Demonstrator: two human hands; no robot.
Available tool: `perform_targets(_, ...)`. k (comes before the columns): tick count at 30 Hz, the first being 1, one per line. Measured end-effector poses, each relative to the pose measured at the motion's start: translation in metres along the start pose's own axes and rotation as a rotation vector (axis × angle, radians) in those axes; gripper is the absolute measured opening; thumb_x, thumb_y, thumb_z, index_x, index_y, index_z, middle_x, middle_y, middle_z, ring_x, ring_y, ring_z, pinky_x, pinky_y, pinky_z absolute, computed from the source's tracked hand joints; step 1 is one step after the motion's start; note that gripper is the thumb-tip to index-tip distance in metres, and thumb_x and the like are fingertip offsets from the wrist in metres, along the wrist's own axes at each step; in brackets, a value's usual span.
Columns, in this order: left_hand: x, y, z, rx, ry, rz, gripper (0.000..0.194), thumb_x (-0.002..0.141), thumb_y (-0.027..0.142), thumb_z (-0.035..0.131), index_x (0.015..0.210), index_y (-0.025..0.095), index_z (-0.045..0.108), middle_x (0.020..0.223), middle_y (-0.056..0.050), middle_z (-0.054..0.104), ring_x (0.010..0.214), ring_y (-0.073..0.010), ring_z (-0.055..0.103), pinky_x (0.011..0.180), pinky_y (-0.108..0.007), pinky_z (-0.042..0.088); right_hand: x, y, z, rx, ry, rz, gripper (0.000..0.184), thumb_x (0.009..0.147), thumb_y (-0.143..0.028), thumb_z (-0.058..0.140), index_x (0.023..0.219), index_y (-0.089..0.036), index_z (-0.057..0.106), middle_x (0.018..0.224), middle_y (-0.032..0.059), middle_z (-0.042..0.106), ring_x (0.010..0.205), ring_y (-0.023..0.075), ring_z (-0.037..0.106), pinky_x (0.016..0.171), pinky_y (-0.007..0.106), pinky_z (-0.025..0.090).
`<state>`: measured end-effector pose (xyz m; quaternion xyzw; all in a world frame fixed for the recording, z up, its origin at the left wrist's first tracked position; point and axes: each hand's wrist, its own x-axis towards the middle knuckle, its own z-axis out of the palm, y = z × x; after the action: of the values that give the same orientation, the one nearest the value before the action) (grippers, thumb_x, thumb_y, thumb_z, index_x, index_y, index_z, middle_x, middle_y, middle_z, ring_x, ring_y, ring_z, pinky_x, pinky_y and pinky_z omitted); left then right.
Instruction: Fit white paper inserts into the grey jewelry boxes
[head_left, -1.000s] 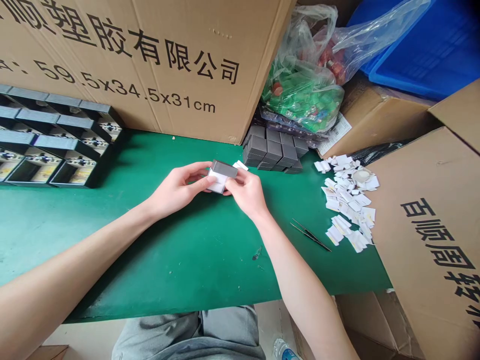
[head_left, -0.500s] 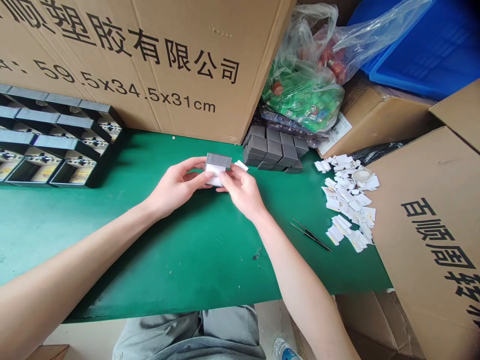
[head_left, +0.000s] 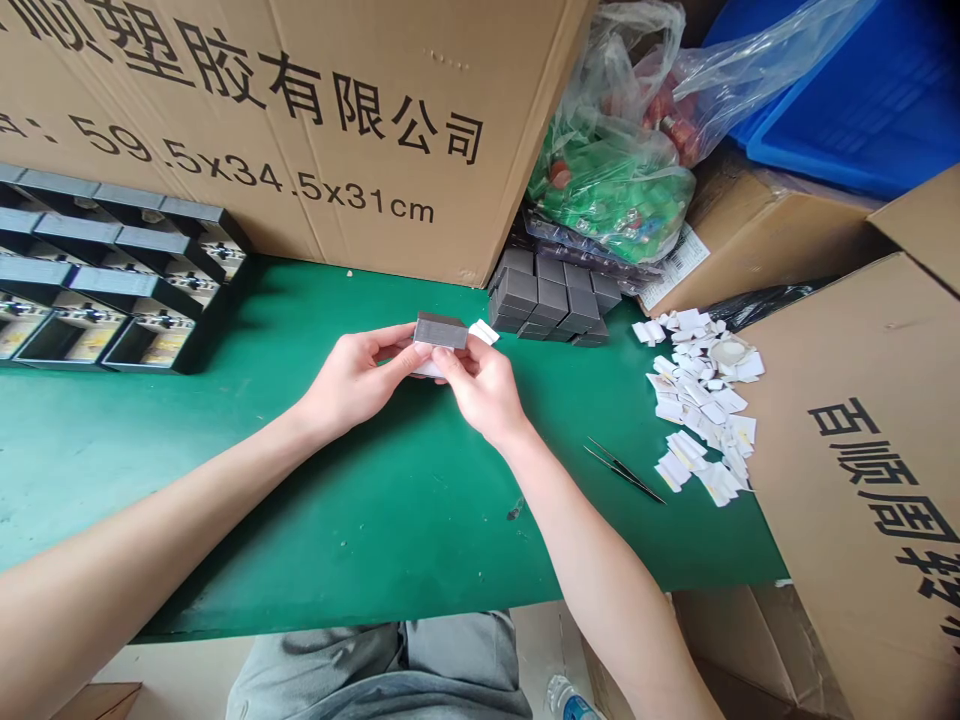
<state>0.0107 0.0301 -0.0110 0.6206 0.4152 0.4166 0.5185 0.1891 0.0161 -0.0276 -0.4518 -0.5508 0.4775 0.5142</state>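
Green bench (head_left: 375, 520) under both forearms, pile of white paper scraps (head_left: 701, 400) & tweezers (head_left: 624, 470) off to my R, not touched. L hand (head_left: 352, 380) & R hand (head_left: 484, 390) closer together vs prev frame, both clamped on small dark grey box (head_left: 441, 330), held over bench, less white showing now; white paper bit (head_left: 484, 332) just beside it.

Bright, even indoor light, soft and seemingly from above. Dark soft shadow falls under my left hand (head_left: 356, 382) and right hand (head_left: 484, 392) and along my arms onto the green surface (head_left: 390, 555). Another sits beside the black tray (head_left: 135, 292). Glare on the plastic bag (head_left: 619, 185). Hands look fairly sharp. Wide-angle bend curves the big cardboard box (head_left: 262, 130), and the side box (head_left: 847, 420) goes softer and darker toward the right edge.
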Motion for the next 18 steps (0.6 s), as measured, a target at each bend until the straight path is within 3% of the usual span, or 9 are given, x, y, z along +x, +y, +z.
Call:
perform_targets(3,0.000,0.003,-0.001,0.040,0.009,0.002,0.062,0.089,0.067,0.074,0.129,0.019,0.078,0.110,-0.008,0.082,0.106,-0.0323,0.076,0.100,-0.041,0.062,-0.002,-0.003,0.003,-0.005,0.009,0.004,0.063,0.083,-0.077,0.073,0.115,-0.022,0.071,0.102,0.0072,0.078,0.093,0.0236,0.075,0.078,0.035,0.067)
perform_targets(8,0.006,0.003,-0.007,0.138,0.109,-0.043,0.058,0.087,0.060,0.078,0.128,0.019,0.075,0.080,-0.002,0.074,0.078,-0.0229,0.074,0.077,-0.032,0.062,-0.002,0.002,0.004,-0.084,-0.055,0.065,0.058,0.095,-0.075,0.059,0.114,-0.022,0.071,0.098,0.0041,0.078,0.084,0.0193,0.076,0.074,0.030,0.066)
perform_targets(10,0.008,0.001,-0.009,0.133,0.135,-0.052,0.052,0.085,0.056,0.079,0.122,0.020,0.076,0.079,-0.001,0.073,0.076,-0.0216,0.072,0.075,-0.030,0.061,0.000,0.004,0.000,-0.205,0.006,0.059,0.054,0.101,-0.070,0.052,0.114,-0.021,0.071,0.091,0.0039,0.076,0.078,0.0182,0.073,0.073,0.030,0.065)
perform_targets(12,0.010,0.000,-0.009,0.097,0.163,-0.064,0.048,0.084,0.055,0.080,0.117,0.020,0.077,0.084,-0.001,0.075,0.078,-0.0222,0.073,0.075,-0.031,0.061,0.001,-0.001,-0.005,-0.365,0.121,-0.033,0.044,0.104,-0.059,0.053,0.113,-0.021,0.073,0.094,0.0062,0.076,0.080,0.0198,0.072,0.079,0.034,0.065)
perform_targets(14,0.011,0.001,-0.008,0.063,0.180,-0.076,0.047,0.081,0.054,0.081,0.113,0.020,0.077,0.088,-0.002,0.077,0.081,-0.0238,0.074,0.077,-0.032,0.062,-0.005,-0.018,-0.006,-0.495,0.192,-0.223,0.032,0.104,-0.045,0.055,0.108,-0.021,0.076,0.101,0.0090,0.077,0.086,0.0222,0.072,0.090,0.039,0.064)
perform_targets(16,0.011,0.003,-0.007,0.033,0.184,-0.083,0.048,0.080,0.055,0.082,0.111,0.020,0.076,0.090,-0.004,0.079,0.084,-0.0253,0.075,0.078,-0.033,0.063,-0.023,-0.046,-0.002,-0.527,0.134,-0.437,0.029,0.103,-0.032,0.051,0.106,-0.023,0.078,0.105,0.0095,0.077,0.094,0.0235,0.074,0.096,0.040,0.062)
perform_targets(18,0.011,0.004,-0.006,-0.003,0.182,-0.104,0.050,0.078,0.056,0.083,0.111,0.019,0.074,0.090,-0.005,0.080,0.086,-0.0268,0.076,0.078,-0.034,0.064,-0.052,-0.076,0.006,-0.516,-0.022,-0.564,0.032,0.104,-0.025,0.048,0.109,-0.028,0.079,0.116,0.0058,0.077,0.111,0.0225,0.073,0.105,0.039,0.060)
